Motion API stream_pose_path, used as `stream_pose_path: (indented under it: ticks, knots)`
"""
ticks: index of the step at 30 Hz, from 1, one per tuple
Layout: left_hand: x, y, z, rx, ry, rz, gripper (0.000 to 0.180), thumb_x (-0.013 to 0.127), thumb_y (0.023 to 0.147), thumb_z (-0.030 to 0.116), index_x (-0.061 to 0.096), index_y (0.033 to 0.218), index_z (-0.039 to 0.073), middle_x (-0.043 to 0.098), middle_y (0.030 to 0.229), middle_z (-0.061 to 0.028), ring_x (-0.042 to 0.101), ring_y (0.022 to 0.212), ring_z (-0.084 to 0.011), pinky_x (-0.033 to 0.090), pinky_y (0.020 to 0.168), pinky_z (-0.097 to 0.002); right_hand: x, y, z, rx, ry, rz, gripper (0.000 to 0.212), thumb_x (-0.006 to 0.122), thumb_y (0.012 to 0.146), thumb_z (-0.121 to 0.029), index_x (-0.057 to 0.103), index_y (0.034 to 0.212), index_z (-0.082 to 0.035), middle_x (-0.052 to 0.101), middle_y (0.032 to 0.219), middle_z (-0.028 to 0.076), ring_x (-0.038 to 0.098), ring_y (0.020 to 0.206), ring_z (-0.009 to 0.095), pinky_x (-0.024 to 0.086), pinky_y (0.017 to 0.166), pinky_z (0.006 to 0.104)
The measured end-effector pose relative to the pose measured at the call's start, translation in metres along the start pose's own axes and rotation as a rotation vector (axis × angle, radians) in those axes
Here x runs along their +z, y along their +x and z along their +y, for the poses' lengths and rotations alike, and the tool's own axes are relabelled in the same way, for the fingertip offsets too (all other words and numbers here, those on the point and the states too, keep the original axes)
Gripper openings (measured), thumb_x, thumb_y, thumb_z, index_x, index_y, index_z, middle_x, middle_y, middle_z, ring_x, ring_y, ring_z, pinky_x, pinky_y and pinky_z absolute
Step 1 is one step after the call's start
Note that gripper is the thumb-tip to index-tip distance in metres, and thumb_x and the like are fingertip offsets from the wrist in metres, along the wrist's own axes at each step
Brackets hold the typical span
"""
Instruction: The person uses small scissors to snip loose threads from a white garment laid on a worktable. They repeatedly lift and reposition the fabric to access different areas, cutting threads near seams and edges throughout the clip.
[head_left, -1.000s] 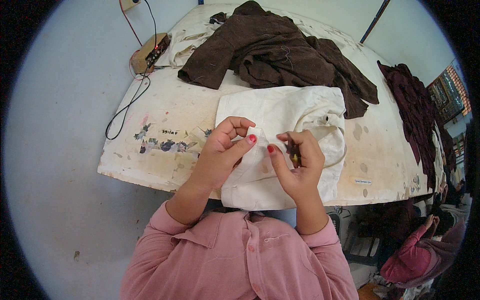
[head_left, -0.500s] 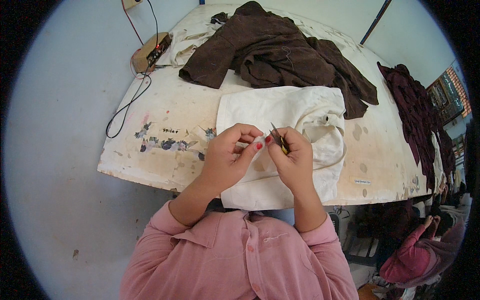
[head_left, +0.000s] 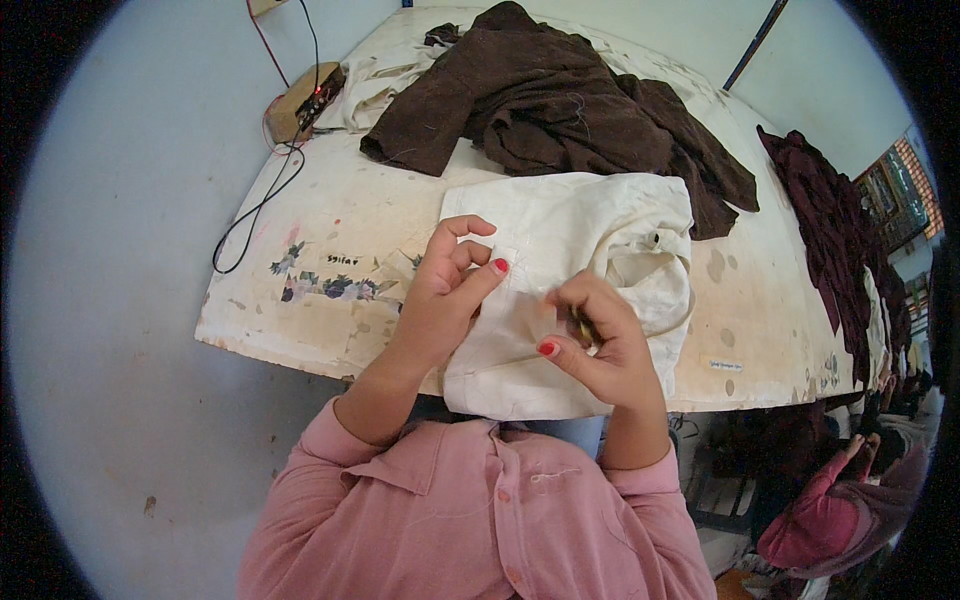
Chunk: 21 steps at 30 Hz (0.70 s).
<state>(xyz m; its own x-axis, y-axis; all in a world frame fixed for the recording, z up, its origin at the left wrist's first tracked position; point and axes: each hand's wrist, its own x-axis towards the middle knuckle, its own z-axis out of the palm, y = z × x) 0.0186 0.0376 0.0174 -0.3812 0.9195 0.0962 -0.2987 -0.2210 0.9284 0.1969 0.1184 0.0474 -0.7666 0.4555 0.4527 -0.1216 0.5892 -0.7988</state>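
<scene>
One left hand (head_left: 448, 285) pinches a bit of the white garment (head_left: 520, 372) between thumb and fingers; the right hand (head_left: 612, 345), just beside it, has thumb and forefinger parted, its curled fingers around small snips (head_left: 582, 326), partly hidden; the garment spreads beneath both grips on the table (head_left: 770, 300); a brown garment (head_left: 560, 110) lies beyond them.

Your bare left hand (head_left: 447, 287) has moved farther from the pale, stained table's (head_left: 775, 300) front edge; your bare right hand (head_left: 615, 350) has drawn apart rightward, nearer that edge. Your small black-and-yellow snips (head_left: 581, 326), earlier showing a pointed blade, now sit mostly hidden there.
</scene>
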Motion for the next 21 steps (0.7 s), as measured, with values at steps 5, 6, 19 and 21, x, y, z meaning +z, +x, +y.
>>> stream_pose_path:
  ticks: [5, 6, 19, 21]
  knots:
    - [0.009, -0.005, 0.009, -0.051, -0.064, -0.067, 0.025, 0.055, 0.094, 0.005, 0.054, 0.119, 0.008, 0.053, 0.087, 0.0044, 0.049, 0.07, 0.0, 0.04, 0.056, -0.0156, 0.008, -0.001, -0.005, 0.092, -0.495, 0.288, 0.04, 0.072, 0.079, -0.014, 0.065, 0.118, -0.007, 0.061, 0.081, 0.01, 0.061, 0.068, 0.023, 0.048, 0.062, 0.0317]
    - [0.004, -0.004, 0.006, -0.06, -0.028, -0.097, 0.024, 0.054, 0.094, 0.005, 0.055, 0.117, 0.006, 0.055, 0.091, 0.0033, 0.053, 0.073, -0.0013, 0.043, 0.058, -0.0164, 0.009, -0.002, -0.002, 0.025, -0.525, 0.297, 0.041, 0.073, 0.079, -0.014, 0.065, 0.118, -0.007, 0.062, 0.081, 0.01, 0.061, 0.066, 0.023, 0.048, 0.06, 0.0316]
    - [0.004, -0.011, 0.011, -0.028, 0.099, -0.127, 0.023, 0.056, 0.095, 0.005, 0.061, 0.117, 0.005, 0.049, 0.087, 0.0064, 0.044, 0.061, 0.0032, 0.031, 0.05, -0.0136, 0.011, -0.002, -0.002, -0.2, -0.743, 0.28, 0.039, 0.073, 0.076, -0.014, 0.067, 0.114, -0.008, 0.066, 0.083, 0.007, 0.06, 0.061, 0.022, 0.046, 0.053, 0.0318]
    - [0.002, -0.011, 0.009, -0.017, 0.09, -0.136, 0.023, 0.057, 0.095, 0.006, 0.061, 0.117, 0.005, 0.048, 0.087, 0.0064, 0.043, 0.06, 0.0034, 0.03, 0.048, -0.014, 0.011, -0.002, -0.002, -0.211, -0.747, 0.277, 0.039, 0.073, 0.076, -0.015, 0.067, 0.114, -0.008, 0.066, 0.082, 0.007, 0.06, 0.061, 0.022, 0.046, 0.052, 0.032]
